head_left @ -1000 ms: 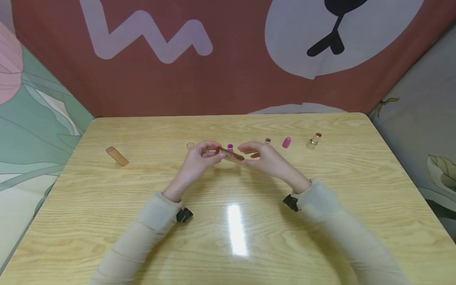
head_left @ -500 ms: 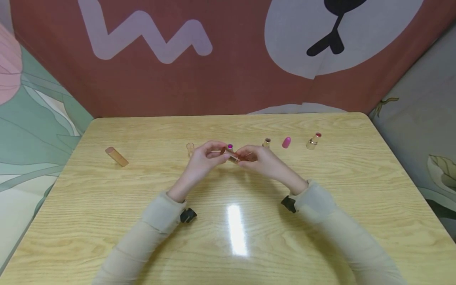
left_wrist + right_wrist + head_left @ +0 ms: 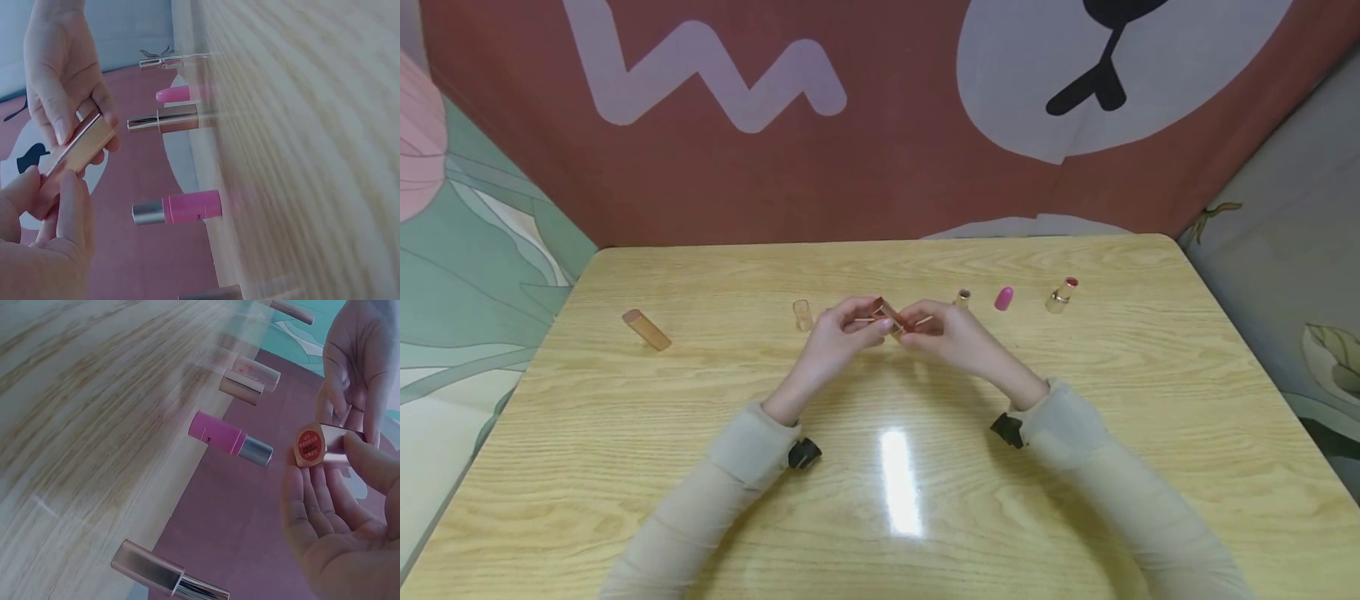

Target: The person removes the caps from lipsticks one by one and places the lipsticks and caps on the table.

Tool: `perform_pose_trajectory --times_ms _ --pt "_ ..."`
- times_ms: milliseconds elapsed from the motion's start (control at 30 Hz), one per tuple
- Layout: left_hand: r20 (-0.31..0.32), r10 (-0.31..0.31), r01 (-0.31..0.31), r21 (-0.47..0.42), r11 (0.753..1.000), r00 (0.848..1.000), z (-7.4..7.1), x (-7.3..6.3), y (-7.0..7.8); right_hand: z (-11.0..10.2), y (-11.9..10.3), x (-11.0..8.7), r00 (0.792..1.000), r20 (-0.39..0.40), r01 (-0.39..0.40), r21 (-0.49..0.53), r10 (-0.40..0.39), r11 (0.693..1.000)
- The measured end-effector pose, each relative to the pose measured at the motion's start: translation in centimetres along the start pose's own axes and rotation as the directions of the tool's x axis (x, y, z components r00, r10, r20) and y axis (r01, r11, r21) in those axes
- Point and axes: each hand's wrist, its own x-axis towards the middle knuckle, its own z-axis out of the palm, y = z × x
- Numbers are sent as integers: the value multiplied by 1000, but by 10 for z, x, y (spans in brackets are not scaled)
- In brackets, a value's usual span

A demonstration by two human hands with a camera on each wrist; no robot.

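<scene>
Between my two hands, raised above the table, is a rose-gold lipstick tube [image 3: 891, 315], tilted. My left hand [image 3: 844, 333] pinches one end between thumb and fingers, and my right hand [image 3: 951, 335] grips the other. In the right wrist view, a round red label shows on the end of the lipstick tube [image 3: 331, 445] by my right fingers. The left wrist view shows a flat gold side of the lipstick tube [image 3: 84, 147]. Whether the tube is capped cannot be told. A pink and silver lipstick base [image 3: 190, 207] stands beyond the hands, hidden in the head view.
On the wooden table [image 3: 760, 500], a gold lipstick base [image 3: 962, 297], a pink cap [image 3: 1003, 298] and a red-tipped lipstick [image 3: 1062, 296] stand at right. A clear cap [image 3: 802, 315] is left of the hands. Farther left is a gold tube [image 3: 646, 329].
My left hand has moved slightly right. The lipstick tube has turned to a steeper tilt, and my right fingers, apart from it one second ago, now hold its other end.
</scene>
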Motion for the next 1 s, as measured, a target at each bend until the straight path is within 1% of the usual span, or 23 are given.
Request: perform_pose_trajectory --times_ms 133,267,433,600,1000 --pt "-9 34 -35 -30 999 999 3 0 1 0 -1 0 1000 -1 3 39 -3 999" --pt "-34 48 -50 -47 998 998 5 1 3 -1 -4 0 1000 -5 1 66 -1 998" --pt "-73 48 -53 -71 996 996 8 2 6 -2 -4 1 1000 -18 26 42 -25 999" --pt "-71 43 -50 -103 993 997 9 2 7 -3 -2 1 999 -8 51 19 -51 999" --pt "-40 35 -39 -119 992 999 8 -2 4 -4 -2 -1 997 11 82 41 -83 996"
